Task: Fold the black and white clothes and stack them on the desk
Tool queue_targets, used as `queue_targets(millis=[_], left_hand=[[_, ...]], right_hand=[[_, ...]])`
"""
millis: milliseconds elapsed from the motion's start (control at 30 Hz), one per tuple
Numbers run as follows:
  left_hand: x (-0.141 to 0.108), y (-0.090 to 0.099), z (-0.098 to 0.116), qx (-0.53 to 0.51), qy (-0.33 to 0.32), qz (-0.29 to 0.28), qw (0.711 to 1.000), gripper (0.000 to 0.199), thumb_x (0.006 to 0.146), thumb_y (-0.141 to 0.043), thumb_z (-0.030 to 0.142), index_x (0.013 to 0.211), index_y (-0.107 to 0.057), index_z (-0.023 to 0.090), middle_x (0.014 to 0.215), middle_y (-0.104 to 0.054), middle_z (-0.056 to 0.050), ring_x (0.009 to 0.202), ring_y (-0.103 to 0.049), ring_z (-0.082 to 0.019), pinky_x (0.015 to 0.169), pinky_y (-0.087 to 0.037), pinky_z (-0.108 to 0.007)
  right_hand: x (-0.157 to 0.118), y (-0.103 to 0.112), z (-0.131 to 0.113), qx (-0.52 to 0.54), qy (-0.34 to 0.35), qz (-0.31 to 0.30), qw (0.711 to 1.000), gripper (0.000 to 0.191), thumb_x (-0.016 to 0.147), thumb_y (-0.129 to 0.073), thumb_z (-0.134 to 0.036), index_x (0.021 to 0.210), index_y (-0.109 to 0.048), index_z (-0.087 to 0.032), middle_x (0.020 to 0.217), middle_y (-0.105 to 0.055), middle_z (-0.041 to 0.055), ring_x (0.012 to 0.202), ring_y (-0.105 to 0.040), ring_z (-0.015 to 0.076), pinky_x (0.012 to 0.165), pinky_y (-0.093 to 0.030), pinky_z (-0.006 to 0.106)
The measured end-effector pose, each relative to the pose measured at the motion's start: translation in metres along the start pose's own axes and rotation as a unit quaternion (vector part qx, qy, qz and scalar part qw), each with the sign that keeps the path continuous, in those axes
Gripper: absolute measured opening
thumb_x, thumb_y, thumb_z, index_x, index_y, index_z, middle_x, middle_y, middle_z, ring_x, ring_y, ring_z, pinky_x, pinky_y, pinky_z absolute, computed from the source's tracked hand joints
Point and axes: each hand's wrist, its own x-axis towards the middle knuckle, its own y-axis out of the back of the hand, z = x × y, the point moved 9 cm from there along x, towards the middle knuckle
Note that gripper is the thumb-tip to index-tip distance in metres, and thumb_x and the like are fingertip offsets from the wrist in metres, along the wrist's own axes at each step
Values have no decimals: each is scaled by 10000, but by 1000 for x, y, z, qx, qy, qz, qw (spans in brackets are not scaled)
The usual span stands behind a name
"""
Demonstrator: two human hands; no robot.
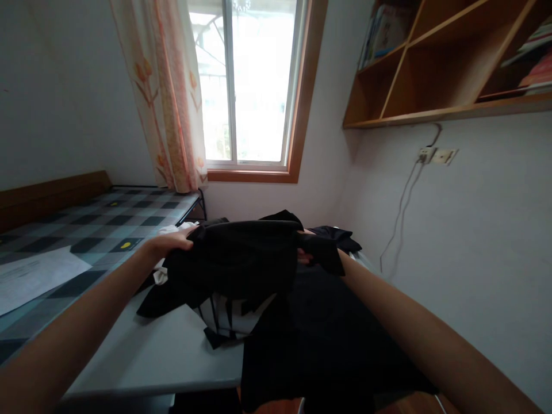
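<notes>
A black shirt (241,253) is stretched between my two hands above a white table. My left hand (176,240) grips its left end, thumb on top and the fingers mostly hidden. At the other end, my right hand (305,257) is closed on the cloth; a short sleeve-like flap hangs over it and covers most of it. Below the held cloth, a white patch with black markings (233,315) shows; I cannot tell whether it belongs to the same shirt. A larger dark garment (345,333) lies under my right arm and drapes over the table's front edge.
The white table (146,351) stands beside a bed with a checked cover (142,215), where a paper sheet (38,276) lies. More dark clothing (338,236) is at the table's far right. A wooden shelf (431,75) and a cable (401,213) are on the right wall.
</notes>
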Motion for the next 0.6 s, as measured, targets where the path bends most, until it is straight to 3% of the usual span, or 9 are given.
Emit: queue_targets(millis=[67,133,200,300,400,500,600], left_hand=[[1,-4,6,134,-15,-79,988,520,373,-834,214,878,-710,226,835,-712,-22,834,-670,-283,730,-554,-336],[8,2,16,272,-45,-49,960,420,422,-816,247,829,-715,221,799,-702,-6,830,-664,-276,722,-523,-311],[16,18,38,387,-70,85,915,258,535,-761,293,772,-699,214,739,-676,-8,805,-655,-274,702,-487,-306],[4,33,101,458,-140,339,809,220,703,-624,237,912,-687,212,891,-668,-48,929,-626,-267,776,-443,-318],[-15,21,164,413,-270,459,739,300,784,-536,148,1059,-649,184,1077,-620,-44,1093,-533,-217,917,-385,-321],[-22,7,200,341,-376,471,722,274,784,-569,118,1049,-631,152,1098,-600,-16,1140,-464,-194,983,-346,-320],[-12,-2,204,274,-419,426,754,284,703,-591,71,976,-632,137,971,-633,-25,971,-545,-186,879,-418,-310]], right_hand=[[-7,-1,-4,-31,-28,-44,998,339,864,-491,-499,661,-460,-229,423,-438,-52,326,-372,101,345,-330,228],[-12,3,-16,-44,-7,-35,998,268,867,-524,-463,760,-492,-219,487,-517,-40,358,-439,110,356,-362,222],[-14,12,-37,-26,52,17,998,165,857,-579,-367,875,-511,-218,583,-596,-19,435,-528,132,406,-446,243],[-16,22,-84,36,194,104,975,131,852,-598,-304,936,-534,-226,685,-641,-7,581,-609,148,546,-540,280],[-32,35,-141,47,362,177,914,189,858,-580,-398,956,-577,-236,835,-681,4,789,-646,161,692,-559,292],[-58,46,-181,-14,460,204,864,301,847,-548,-507,992,-610,-250,996,-686,15,1000,-624,185,810,-539,329],[-84,65,-193,-54,485,237,840,297,825,-561,-504,943,-627,-240,979,-681,19,1047,-617,199,830,-528,348]])
